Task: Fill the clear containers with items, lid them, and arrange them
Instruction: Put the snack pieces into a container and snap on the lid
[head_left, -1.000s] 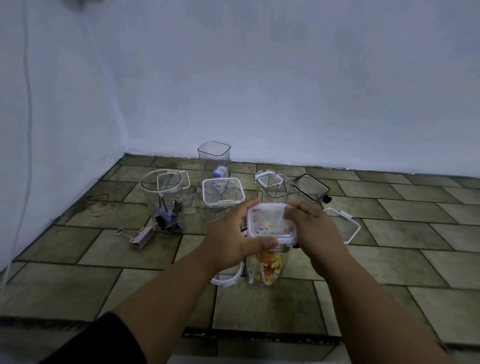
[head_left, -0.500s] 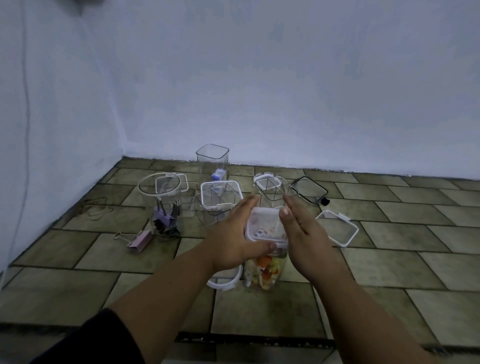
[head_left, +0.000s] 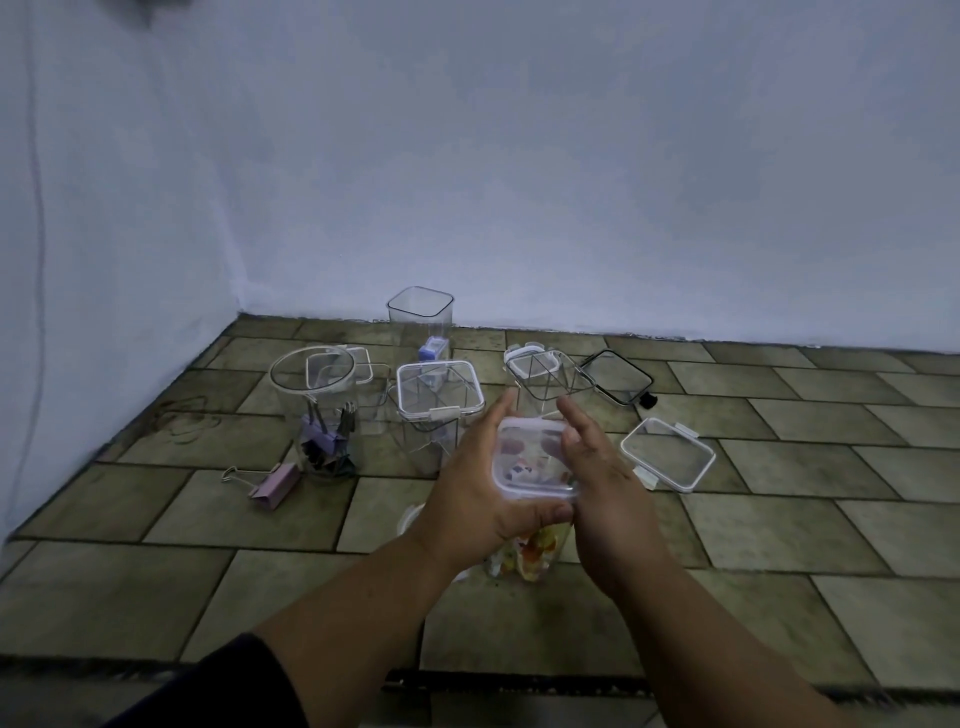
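Where both bare forearms reach forward over a brown tiled floor (head_left: 208, 597), a tall clear plastic container (head_left: 530, 558) stands upright between the two hands. Its lower part shows orange, yellow and white items inside. On its mouth lies a white-rimmed clear square lid (head_left: 527, 457). The left hand (head_left: 480, 483) holds that lid from the left, with its thumb curled along the near rim and its fingers running straight up the left edge. The right hand (head_left: 597, 467) stands just beside the lid's right edge, fingers loosely straight and gripping nothing; whether it touches the rim cannot be told. So the lid sits directly between the palms, the container's long axis is vertical beneath it, and the left hand is the one in contact. Pressing straight down looks the likely next move, though whether the lid is fully seated is unclear.

Just right of the hands, a loose clear rectangular lid with white clips (head_left: 667, 454) lies flat. To the left, a lilac binder clip (head_left: 275, 486) lies on the floor near a round clear jar (head_left: 311, 410) holding more clips. Behind the hands stand a lidded square clear container (head_left: 440, 389) and another clear container (head_left: 548, 374), with a black-rimmed lid (head_left: 615, 376) beside it. Farthest, by the pale wall (head_left: 519, 182), stands an open square clear container (head_left: 421, 312).
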